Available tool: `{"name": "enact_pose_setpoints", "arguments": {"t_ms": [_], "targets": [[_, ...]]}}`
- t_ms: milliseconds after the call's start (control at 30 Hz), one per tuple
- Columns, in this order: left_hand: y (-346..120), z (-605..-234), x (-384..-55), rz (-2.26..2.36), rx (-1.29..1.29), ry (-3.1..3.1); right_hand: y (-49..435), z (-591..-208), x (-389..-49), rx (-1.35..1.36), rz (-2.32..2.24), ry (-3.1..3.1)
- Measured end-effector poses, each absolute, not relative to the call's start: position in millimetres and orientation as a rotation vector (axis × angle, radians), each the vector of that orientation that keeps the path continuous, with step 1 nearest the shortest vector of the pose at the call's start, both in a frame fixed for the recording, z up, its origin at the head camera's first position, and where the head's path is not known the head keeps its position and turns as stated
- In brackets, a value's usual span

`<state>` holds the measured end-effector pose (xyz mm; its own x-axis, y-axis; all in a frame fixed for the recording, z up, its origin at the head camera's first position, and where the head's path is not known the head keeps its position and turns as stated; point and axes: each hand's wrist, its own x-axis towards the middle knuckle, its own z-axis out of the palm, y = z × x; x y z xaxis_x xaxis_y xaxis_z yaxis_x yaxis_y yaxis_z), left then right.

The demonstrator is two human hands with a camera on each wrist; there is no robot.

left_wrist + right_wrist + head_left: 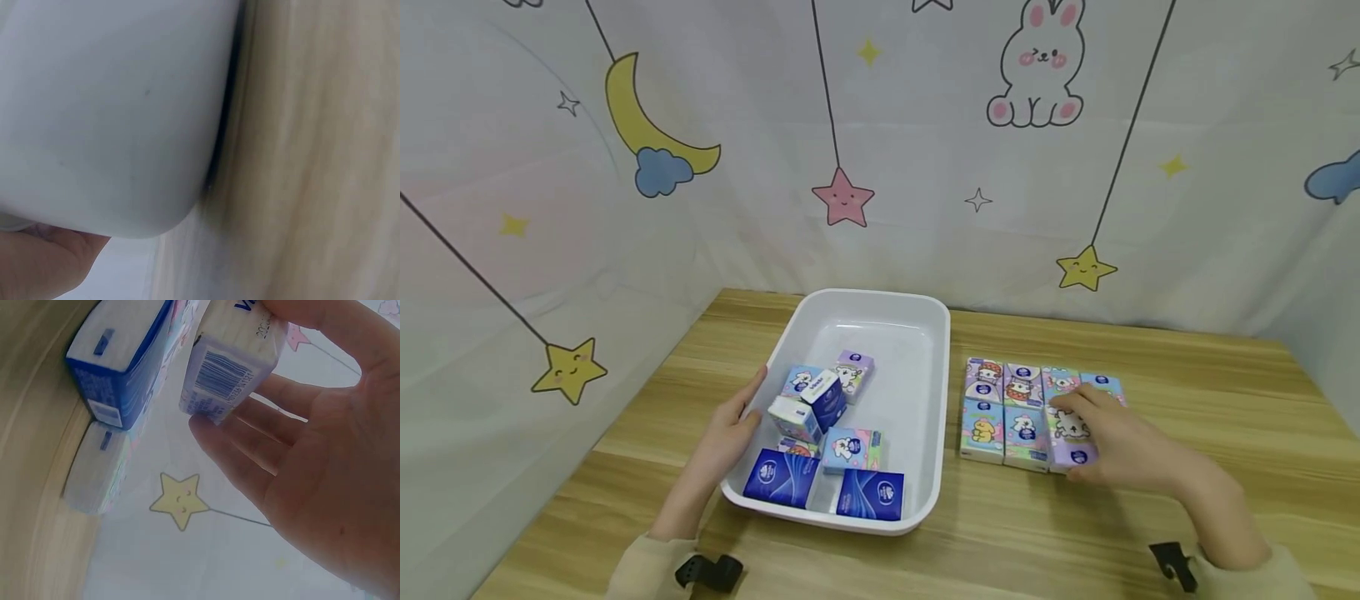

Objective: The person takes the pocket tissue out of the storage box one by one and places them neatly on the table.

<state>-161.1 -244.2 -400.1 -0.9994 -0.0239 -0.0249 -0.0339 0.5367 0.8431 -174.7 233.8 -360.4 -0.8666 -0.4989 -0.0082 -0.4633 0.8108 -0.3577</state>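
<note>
My right hand (1116, 437) pinches a purple tissue pack (231, 362) with a cartoon on its face, thumb on one side and fingertips on the other. In the right wrist view that pack is raised over a dark blue tissue pack (122, 362) and apart from it. Around it in the head view stand cartoon tissue packs (982, 429) in two rows. My left hand (722, 437) holds the left rim of a white plastic tub (936, 400). Inside the tub lie blue packs (781, 477) and cartoon packs (852, 450), some tilted on others.
The wooden table (1022, 533) carries the tub at the left and the rows of packs at the right. Behind it hangs a white curtain (910, 242) printed with stars, a moon and a rabbit. Black straps (709, 572) cross both sleeve cuffs.
</note>
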Motion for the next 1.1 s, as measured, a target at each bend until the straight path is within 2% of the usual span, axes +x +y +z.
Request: {"name": "enact_pose_setpoints", "arguments": {"t_ms": [1100], "targets": [[-245,-401,-162,1.493,-0.054,2.760,273,-379,-190,-0.629,-0.495,2.892]]}}
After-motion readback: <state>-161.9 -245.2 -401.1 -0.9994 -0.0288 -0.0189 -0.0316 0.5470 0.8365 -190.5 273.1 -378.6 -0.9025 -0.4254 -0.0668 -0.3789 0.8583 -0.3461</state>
